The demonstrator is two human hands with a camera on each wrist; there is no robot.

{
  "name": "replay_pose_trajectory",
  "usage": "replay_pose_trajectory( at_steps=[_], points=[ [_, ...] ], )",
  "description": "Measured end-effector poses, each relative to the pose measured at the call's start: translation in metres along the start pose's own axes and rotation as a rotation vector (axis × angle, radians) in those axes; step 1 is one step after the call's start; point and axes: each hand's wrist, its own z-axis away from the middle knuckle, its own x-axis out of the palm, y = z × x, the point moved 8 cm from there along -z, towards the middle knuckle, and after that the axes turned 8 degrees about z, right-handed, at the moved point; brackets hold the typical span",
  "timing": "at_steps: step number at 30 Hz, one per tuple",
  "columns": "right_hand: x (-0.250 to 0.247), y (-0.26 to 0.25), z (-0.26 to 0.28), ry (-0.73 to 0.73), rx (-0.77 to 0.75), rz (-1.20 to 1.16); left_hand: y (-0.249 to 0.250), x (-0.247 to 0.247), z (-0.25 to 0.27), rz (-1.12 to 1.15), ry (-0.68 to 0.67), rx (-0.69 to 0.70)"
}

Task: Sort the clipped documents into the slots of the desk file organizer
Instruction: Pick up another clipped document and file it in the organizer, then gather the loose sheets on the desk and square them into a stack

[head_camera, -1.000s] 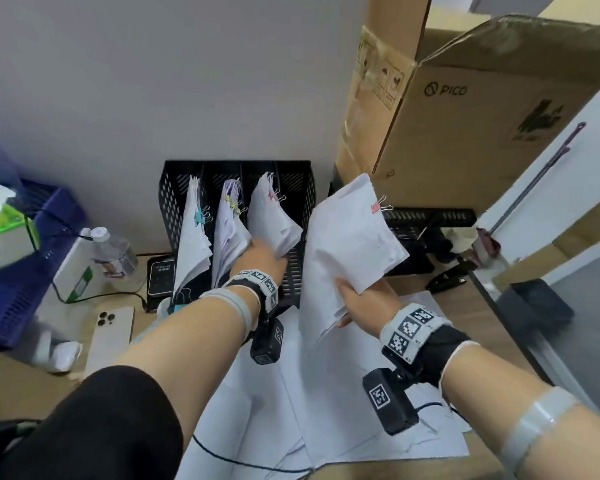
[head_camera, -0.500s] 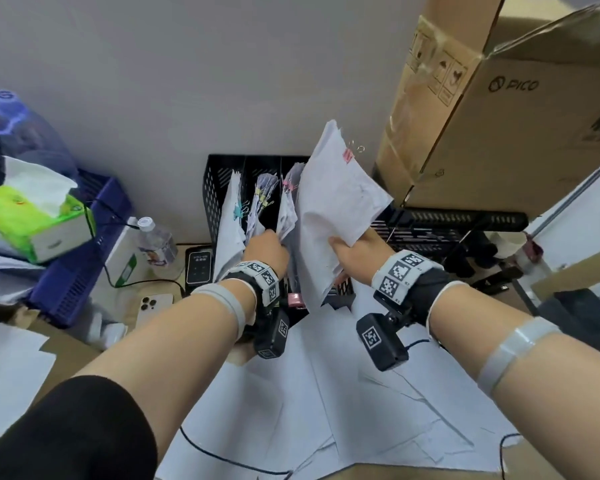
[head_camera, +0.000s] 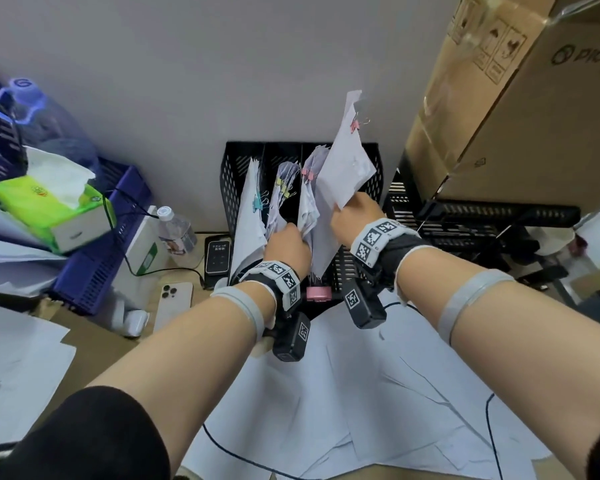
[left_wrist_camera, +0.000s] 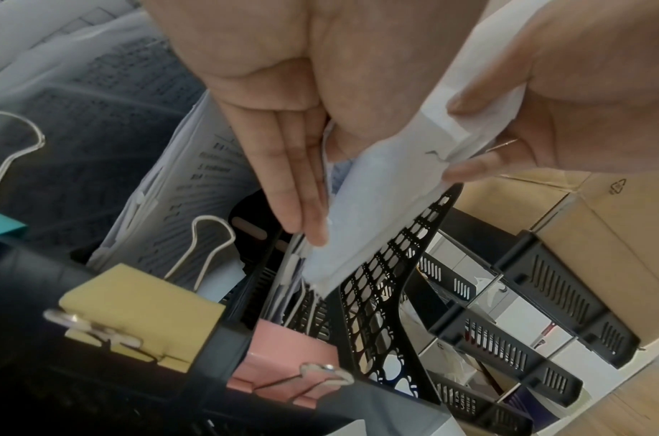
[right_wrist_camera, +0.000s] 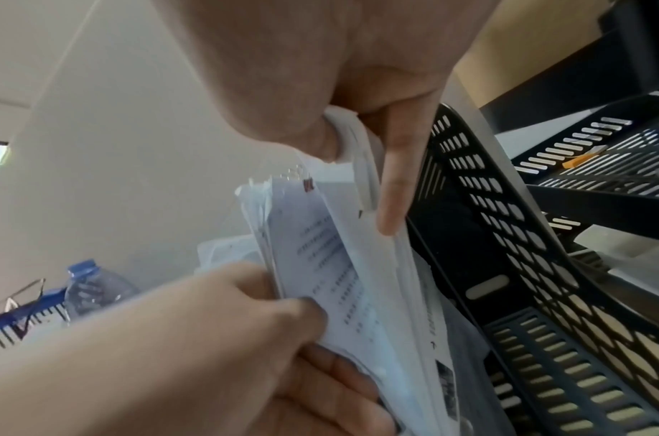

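While the black file holder [head_camera: 234,174] stands against the wall in the middle of the head view, three of its slots already hold papers. Going left to right, the first slot has a stack with a blue-green clip [head_camera: 257,203], the next has a stack with yellow clips [head_camera: 280,186], and the third has a stack with a pink clip [head_camera: 307,173].

The left hand [head_camera: 288,245] sits low in the middle of the frame. Its fingers are curled around the lower edge of the pink-clip stack [head_camera: 308,206] and seem to pull it to the left. I think this is to make room.

Just to the right, the right hand [head_camera: 355,218] pinches the bottom corner of a new stack of papers [head_camera: 343,168]. This stack stands tall and a bit tilted, and its own pink clip [head_camera: 354,124] is at the top, above the holder. The wrist views show its lower edge already down beside the holder's right wall [right_wrist_camera: 507,250].

To do this step well, I would keep the left hand holding the old stack aside so the gap stays wide. The right hand should slide the new stack straight down, not sideways, so the pages do not catch on the wall or bend. It looks floppy, so go slow. Let go only when the bottom sits on the floor of the slot. I cannot tell if it goes in with the other pink stack or in the slot beside it.
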Motion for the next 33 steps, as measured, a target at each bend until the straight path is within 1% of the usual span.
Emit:
replay_pose_trajectory(
  at_steps=[2, 6, 9, 12, 14, 16, 18, 20, 22, 25, 29, 33],
  points=[
    [-0.010, -0.007, -0.004, 0.058, -0.060, 0.021, -0.002, 0.002, -0.002, 0.002, -0.004, 0.001],
    [-0.008, -0.006, -0.011, 0.083, -0.112, 0.002, -0.004, 0.007, -0.004, 0.016, -0.017, 0.008],
    [0.019, 0.012, -0.004, 0.017, -0.079, 0.000, -0.005, 0.009, -0.004, 0.019, -0.012, 0.005],
    [0.058, 0.038, 0.004, -0.084, -0.024, -0.063, -0.005, 0.012, -0.003, 0.018, -0.003, 0.003],
    [0.074, 0.046, 0.009, -0.136, -0.028, -0.062, -0.007, 0.014, -0.003, 0.016, -0.003, 0.003],
    [0.075, 0.043, 0.009, -0.142, -0.079, -0.057, -0.008, 0.017, -0.003, 0.022, -0.014, 0.003],
    [0.066, 0.041, 0.007, -0.095, -0.108, -0.078, -0.008, 0.021, -0.003, 0.010, -0.033, 0.003],
    [0.062, 0.042, 0.004, -0.087, -0.084, -0.038, -0.008, 0.025, -0.002, -0.017, -0.075, 0.002],
    [0.066, 0.042, 0.004, -0.116, -0.074, 0.013, -0.008, 0.030, -0.001, 0.024, -0.113, -0.010],
    [0.075, 0.045, 0.010, -0.145, -0.077, -0.002, -0.013, 0.038, 0.002, 0.093, -0.165, -0.014],
    [0.084, 0.063, 0.026, -0.150, -0.028, -0.049, -0.028, 0.043, 0.010, 0.248, -0.170, -0.009],
    [0.104, 0.073, 0.051, -0.216, -0.060, -0.080, -0.043, 0.037, 0.025, 0.318, -0.145, 0.013]
  ],
)
